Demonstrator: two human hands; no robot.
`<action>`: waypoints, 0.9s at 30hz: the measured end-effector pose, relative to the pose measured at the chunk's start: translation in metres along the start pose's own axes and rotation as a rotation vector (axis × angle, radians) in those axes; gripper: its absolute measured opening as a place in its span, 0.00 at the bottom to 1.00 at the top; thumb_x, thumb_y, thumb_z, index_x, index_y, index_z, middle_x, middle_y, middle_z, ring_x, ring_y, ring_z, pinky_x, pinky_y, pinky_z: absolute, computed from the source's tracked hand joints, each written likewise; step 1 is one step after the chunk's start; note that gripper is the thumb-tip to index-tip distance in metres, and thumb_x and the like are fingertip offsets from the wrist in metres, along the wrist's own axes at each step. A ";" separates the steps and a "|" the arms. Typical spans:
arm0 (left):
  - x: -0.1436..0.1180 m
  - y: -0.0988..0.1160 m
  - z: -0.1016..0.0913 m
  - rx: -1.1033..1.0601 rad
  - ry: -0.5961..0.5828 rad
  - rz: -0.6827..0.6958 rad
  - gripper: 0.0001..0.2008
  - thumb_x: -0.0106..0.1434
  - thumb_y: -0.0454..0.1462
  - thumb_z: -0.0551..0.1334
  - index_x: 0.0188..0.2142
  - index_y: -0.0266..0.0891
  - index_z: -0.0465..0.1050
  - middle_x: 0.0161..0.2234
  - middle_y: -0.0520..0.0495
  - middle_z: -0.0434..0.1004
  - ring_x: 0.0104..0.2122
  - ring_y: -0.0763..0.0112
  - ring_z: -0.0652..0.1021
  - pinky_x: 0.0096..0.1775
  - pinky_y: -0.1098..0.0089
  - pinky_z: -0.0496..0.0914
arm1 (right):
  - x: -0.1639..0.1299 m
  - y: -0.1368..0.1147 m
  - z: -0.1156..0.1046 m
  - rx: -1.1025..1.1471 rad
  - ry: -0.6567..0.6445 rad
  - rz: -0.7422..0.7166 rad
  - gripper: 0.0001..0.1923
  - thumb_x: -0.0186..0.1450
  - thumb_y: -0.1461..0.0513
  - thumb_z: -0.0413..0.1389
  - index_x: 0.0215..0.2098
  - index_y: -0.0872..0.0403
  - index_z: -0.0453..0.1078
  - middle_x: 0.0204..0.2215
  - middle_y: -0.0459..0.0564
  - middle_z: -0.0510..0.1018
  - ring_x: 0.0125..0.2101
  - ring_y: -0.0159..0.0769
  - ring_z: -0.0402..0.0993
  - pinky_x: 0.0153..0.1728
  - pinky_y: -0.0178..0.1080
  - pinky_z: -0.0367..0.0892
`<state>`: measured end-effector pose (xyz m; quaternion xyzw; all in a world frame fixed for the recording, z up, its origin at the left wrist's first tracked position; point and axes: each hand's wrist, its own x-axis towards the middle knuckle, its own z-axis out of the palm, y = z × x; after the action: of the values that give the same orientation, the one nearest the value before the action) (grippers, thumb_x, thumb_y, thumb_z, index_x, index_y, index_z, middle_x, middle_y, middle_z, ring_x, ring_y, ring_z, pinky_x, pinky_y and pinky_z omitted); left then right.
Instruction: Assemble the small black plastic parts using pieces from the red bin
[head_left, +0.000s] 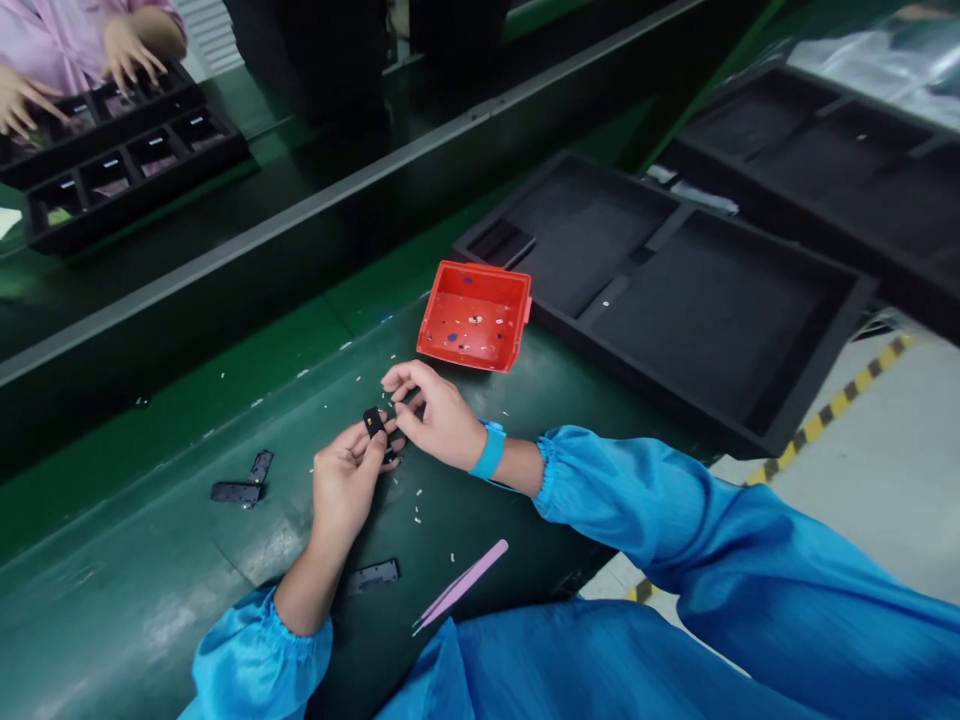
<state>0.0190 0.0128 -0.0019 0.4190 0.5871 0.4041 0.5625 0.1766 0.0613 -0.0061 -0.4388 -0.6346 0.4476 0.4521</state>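
The left hand [346, 472] pinches a small black part [373, 422]; the right hand [448, 420], curled, is just beside it at three o'clock, its grip unclear. Around the part, on the green counter [172, 575], are a red bin [463, 358] between one and two o'clock, pink tweezers [469, 581] at five and two black pieces [234, 492] at eight.
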 end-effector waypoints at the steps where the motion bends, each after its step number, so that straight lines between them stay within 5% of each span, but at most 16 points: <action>1: 0.000 0.000 -0.001 0.004 0.008 0.011 0.24 0.60 0.49 0.69 0.51 0.36 0.79 0.39 0.44 0.86 0.33 0.65 0.84 0.35 0.67 0.80 | 0.001 0.000 0.000 -0.030 -0.019 -0.027 0.14 0.61 0.69 0.55 0.45 0.54 0.69 0.40 0.50 0.75 0.35 0.30 0.75 0.30 0.32 0.72; 8: -0.004 0.004 0.002 0.193 0.007 0.090 0.19 0.65 0.47 0.64 0.48 0.37 0.81 0.33 0.50 0.85 0.30 0.67 0.83 0.33 0.71 0.78 | 0.000 -0.002 0.001 -0.128 -0.072 -0.047 0.03 0.61 0.66 0.61 0.35 0.54 0.74 0.32 0.44 0.76 0.24 0.25 0.71 0.33 0.33 0.71; 19: -0.010 0.005 0.002 0.239 0.018 0.090 0.18 0.67 0.48 0.62 0.46 0.38 0.80 0.33 0.46 0.86 0.29 0.62 0.85 0.33 0.67 0.80 | 0.001 0.001 -0.005 -0.394 -0.120 -0.282 0.06 0.66 0.66 0.58 0.34 0.54 0.78 0.31 0.46 0.81 0.29 0.29 0.75 0.34 0.33 0.70; 27: -0.001 0.001 -0.002 0.003 -0.055 0.027 0.25 0.63 0.51 0.66 0.52 0.36 0.76 0.45 0.39 0.84 0.37 0.60 0.85 0.35 0.65 0.81 | 0.003 -0.001 -0.007 -0.068 -0.070 -0.105 0.14 0.66 0.69 0.53 0.47 0.55 0.75 0.40 0.50 0.79 0.32 0.28 0.77 0.33 0.32 0.74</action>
<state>0.0169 0.0127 -0.0002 0.4388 0.5661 0.3992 0.5724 0.1830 0.0647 -0.0030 -0.4041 -0.6870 0.4166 0.4372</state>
